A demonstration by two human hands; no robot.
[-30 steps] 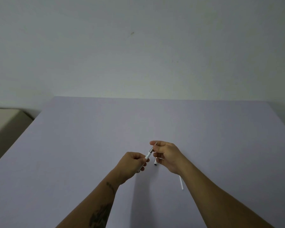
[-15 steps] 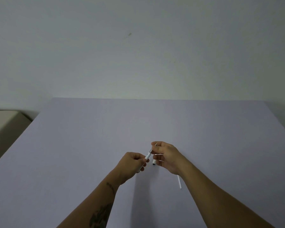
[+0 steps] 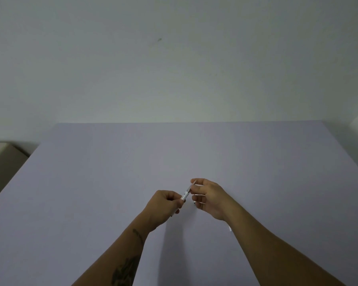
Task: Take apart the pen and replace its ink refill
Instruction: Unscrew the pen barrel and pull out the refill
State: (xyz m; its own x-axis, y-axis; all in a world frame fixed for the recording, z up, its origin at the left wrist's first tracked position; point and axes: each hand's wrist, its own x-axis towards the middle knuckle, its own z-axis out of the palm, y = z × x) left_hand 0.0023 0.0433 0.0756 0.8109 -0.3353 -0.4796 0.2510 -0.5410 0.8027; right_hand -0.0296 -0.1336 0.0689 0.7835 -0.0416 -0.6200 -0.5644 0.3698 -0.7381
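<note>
A slim white pen (image 3: pixel 185 193) slants up to the right between my two hands, just above the table. My left hand (image 3: pixel 163 205) is closed round its lower barrel, and a dark end shows below that fist. My right hand (image 3: pixel 209 196) pinches the pen's thin upper tip between thumb and forefinger. A small dark-tipped piece (image 3: pixel 194 202) pokes out under the right hand's lower fingers. A thin white refill tube (image 3: pixel 230 228) lies on the table, mostly hidden behind my right forearm.
The pale lilac table (image 3: pixel 112 182) reaches back to a plain wall. A beige surface (image 3: pixel 0 153) sits lower beyond the table's left edge.
Both hands stay on the pen in nearly the same pose. My right forearm now covers more of the white refill tube on the table.
</note>
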